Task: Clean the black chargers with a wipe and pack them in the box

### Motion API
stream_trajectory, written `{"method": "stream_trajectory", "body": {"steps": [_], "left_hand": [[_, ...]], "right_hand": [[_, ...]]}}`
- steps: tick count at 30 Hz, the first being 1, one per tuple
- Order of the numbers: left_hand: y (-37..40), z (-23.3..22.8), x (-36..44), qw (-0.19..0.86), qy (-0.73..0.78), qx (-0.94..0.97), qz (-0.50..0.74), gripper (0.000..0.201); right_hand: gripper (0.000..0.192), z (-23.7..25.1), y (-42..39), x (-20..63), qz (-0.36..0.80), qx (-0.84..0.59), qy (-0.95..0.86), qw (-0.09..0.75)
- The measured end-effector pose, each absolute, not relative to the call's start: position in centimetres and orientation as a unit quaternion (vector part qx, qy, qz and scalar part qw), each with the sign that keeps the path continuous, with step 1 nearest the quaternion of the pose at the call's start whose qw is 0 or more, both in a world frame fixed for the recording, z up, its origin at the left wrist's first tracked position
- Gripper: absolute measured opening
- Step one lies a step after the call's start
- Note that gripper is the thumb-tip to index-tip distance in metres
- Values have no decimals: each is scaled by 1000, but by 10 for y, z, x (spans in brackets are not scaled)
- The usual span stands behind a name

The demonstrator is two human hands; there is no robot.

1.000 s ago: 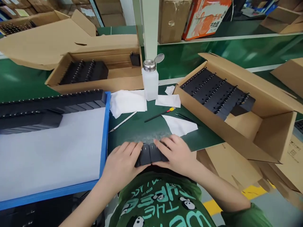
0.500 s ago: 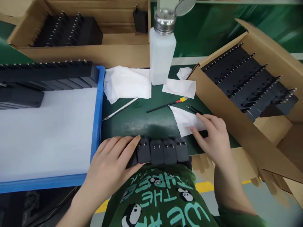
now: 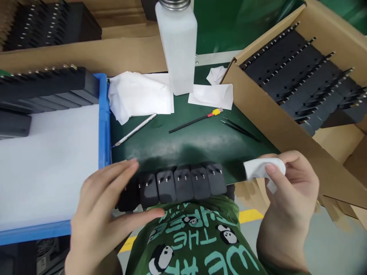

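1. Now the left hand is cupping the left end of the row of adapters at the lower centre of the frame, fingers spread apart over the top and thumb underneath; whether it is truly gripping is hard to tell.
2. Meanwhile the right hand is hovering at the lower right, its fingers pinched together on a folded wipe, just beside the row's right end but not touching it.
3. Judging from this, wiping is the step in hand: the left hand should be bracing the row so the adapters are not sliding apart on the mat.
4. Keeping the wipe folded and flat under the fingertips should be helping it pass between the prongs without snagging.
5. Above the row, the knife, the probe and the tweezers are lying close; the bottle is standing at the upper centre, the tray sitting at the left and the box at the right.
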State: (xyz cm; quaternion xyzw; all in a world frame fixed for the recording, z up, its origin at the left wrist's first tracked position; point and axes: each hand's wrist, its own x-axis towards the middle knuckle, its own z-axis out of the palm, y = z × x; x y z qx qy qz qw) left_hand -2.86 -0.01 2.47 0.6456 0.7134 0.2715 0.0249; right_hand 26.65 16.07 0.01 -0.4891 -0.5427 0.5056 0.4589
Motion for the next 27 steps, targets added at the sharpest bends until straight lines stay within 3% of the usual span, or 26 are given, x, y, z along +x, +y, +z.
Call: {"method": "stream_trajectory", "body": {"steps": [5, 10, 13, 16, 17, 22, 27], "left_hand": [[-24, 34, -53, 65, 751, 599, 268, 80], [29, 46, -82, 120, 727, 620, 269, 57], [115, 48, -95, 190, 695, 598, 350, 70], [198, 47, -101, 161, 675, 614, 376, 92], [217, 45, -101, 155, 668, 623, 376, 92], [243, 34, -90, 108, 665, 646, 359, 41], [227, 74, -87, 49, 666, 684, 293, 42]], "right_hand": [[22, -9, 166, 283, 487, -546, -546, 408], [22, 9, 208, 260, 491, -489, -616, 376], [31, 30, 239, 217, 539, -422, -604, 409], [36, 43, 257, 176, 590, -365, -566, 446], [37, 43, 260, 168, 608, -352, -552, 448], [31, 31, 264, 159, 675, -324, -471, 466], [29, 30, 275, 148, 736, -305, -388, 464]]}}
